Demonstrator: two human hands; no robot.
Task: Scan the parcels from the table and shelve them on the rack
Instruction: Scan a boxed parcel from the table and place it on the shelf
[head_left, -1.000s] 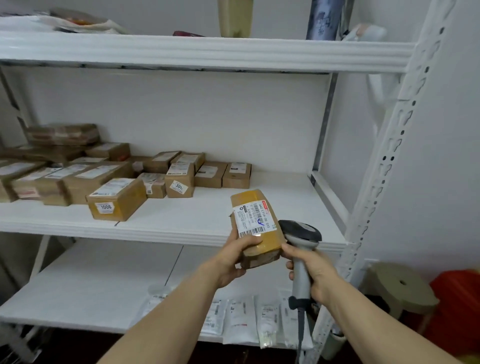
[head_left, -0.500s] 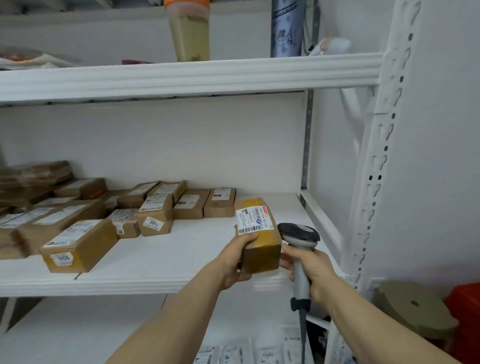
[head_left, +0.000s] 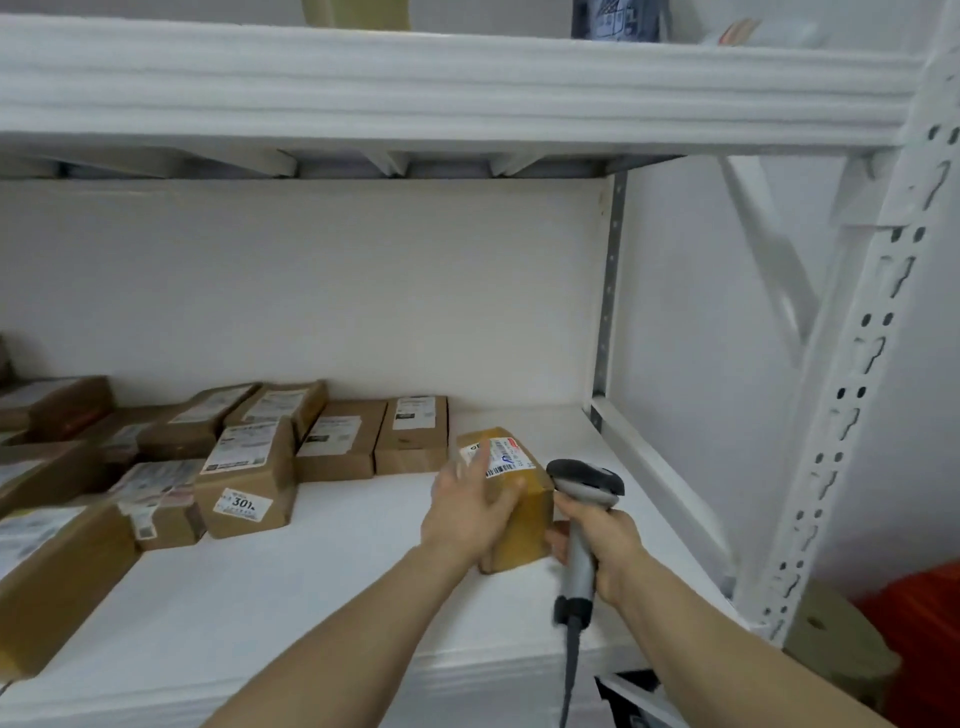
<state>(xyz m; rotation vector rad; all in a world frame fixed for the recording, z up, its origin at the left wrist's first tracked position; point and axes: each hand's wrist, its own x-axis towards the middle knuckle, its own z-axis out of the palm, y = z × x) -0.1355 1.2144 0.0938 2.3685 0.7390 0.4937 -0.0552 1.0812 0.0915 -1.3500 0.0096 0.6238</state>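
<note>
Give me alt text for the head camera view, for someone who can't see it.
A left hand holds a taped parcel on a white rack shelf, right of other labelled parcels; the right hand grips a barcode scanner beside it.

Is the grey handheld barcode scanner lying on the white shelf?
No, the right hand grips the grey handheld barcode scanner upright by its handle.
</note>
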